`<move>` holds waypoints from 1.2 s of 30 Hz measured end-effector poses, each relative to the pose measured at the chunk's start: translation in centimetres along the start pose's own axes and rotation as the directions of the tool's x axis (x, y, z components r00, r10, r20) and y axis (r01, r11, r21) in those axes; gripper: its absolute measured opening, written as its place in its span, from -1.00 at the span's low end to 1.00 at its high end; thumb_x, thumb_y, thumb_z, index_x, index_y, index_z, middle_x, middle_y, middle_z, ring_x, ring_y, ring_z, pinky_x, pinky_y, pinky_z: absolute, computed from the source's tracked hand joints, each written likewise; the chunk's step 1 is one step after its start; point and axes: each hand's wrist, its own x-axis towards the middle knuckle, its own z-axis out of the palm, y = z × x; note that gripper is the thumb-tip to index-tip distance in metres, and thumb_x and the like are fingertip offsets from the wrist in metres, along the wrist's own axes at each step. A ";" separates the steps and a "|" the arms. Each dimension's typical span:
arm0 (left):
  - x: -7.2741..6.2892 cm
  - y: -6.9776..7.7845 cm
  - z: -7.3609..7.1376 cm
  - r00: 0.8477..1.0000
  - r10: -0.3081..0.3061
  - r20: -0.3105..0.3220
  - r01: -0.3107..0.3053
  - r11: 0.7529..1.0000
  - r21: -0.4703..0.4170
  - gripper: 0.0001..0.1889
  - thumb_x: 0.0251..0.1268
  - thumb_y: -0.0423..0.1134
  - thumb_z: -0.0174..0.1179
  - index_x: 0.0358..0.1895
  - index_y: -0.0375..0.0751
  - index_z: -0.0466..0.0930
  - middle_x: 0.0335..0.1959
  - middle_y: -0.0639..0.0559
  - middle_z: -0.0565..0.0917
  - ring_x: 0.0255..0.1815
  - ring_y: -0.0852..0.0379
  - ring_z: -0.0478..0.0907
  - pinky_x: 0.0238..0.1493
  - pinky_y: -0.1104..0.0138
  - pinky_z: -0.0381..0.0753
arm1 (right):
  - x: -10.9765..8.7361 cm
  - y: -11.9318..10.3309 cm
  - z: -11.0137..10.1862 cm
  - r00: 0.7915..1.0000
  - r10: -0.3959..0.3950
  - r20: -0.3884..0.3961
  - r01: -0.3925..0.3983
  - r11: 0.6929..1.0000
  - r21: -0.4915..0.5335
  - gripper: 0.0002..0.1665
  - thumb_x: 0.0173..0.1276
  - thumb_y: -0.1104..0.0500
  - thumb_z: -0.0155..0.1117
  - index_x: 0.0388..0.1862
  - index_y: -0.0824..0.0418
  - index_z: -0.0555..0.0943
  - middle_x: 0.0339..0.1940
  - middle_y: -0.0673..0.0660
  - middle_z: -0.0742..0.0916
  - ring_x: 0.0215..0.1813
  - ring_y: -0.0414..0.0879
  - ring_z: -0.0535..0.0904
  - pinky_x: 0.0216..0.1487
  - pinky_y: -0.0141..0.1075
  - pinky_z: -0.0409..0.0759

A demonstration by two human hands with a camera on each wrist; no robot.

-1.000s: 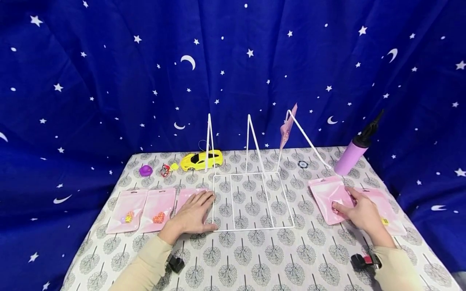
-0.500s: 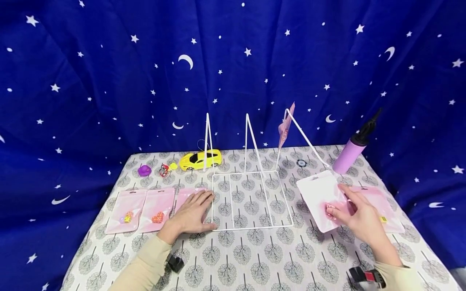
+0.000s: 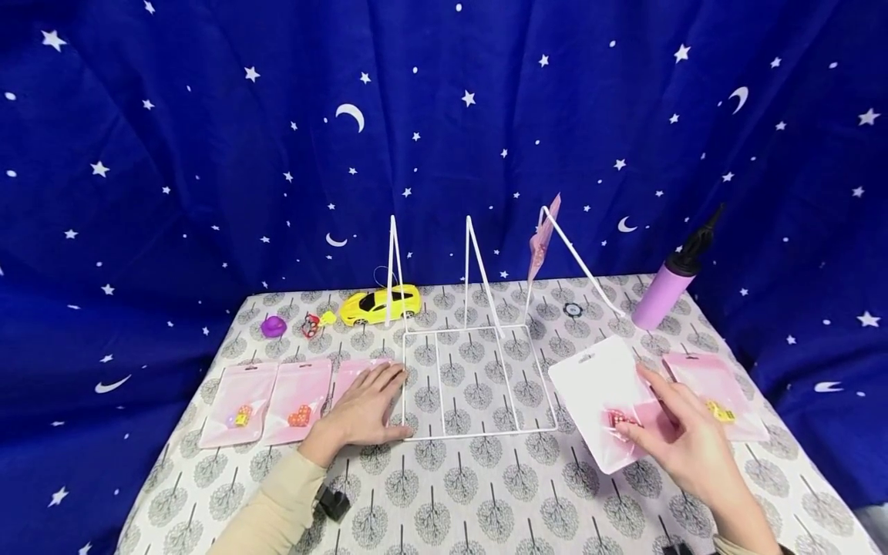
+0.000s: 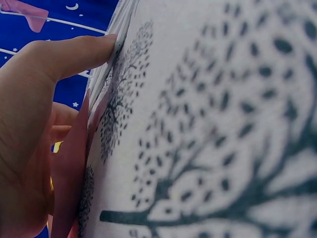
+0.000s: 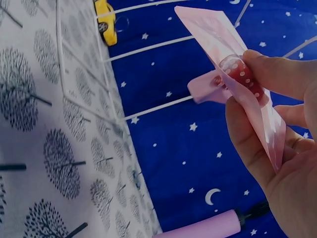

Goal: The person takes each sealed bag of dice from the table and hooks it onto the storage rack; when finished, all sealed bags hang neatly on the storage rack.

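Observation:
My right hand (image 3: 694,439) pinches a pink zip pouch (image 3: 590,378) between thumb and fingers. In the right wrist view, the pouch (image 5: 213,27) is raised, with a red white-dotted trinket (image 5: 240,74) inside. My left hand (image 3: 368,401) lies with extended fingers at the left side of a white wire rack (image 3: 479,435), its thumb at the front corner. Under that hand a pink pouch (image 3: 352,375) is partly hidden. Two more pouches (image 3: 236,389) lie farther left, and another pouch (image 3: 701,374) lies at the right. One pink pouch (image 3: 543,239) hangs on the rack's right prong.
Behind the rack's left prong stands a yellow toy car (image 3: 381,305). A purple toy (image 3: 274,327) and a small red-and-yellow toy (image 3: 312,324) sit left of it. A purple hand pump (image 3: 662,297) stands back right, near a small round disc (image 3: 573,310).
My right hand has lifted its pouch off the right-hand pouch and carried it left and toward me, tilting it. The yellow trinket in the pouch behind now shows. My left hand stays put.

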 end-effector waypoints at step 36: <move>0.0 -0.3 0.1 1.000 0.011 -0.011 -0.011 1.000 -0.005 0.11 0.07 0.53 0.03 0.56 -0.11 -0.02 0.60 -0.05 0.01 0.59 -0.13 -0.06 0.55 -0.09 -0.06 | 2.0 -6.7 -2.2 0.926 -0.116 -0.359 0.307 0.784 0.539 -0.13 -0.03 0.40 0.57 0.21 0.71 0.35 0.15 0.31 0.57 -0.10 -0.23 0.67 -0.26 -0.64 0.60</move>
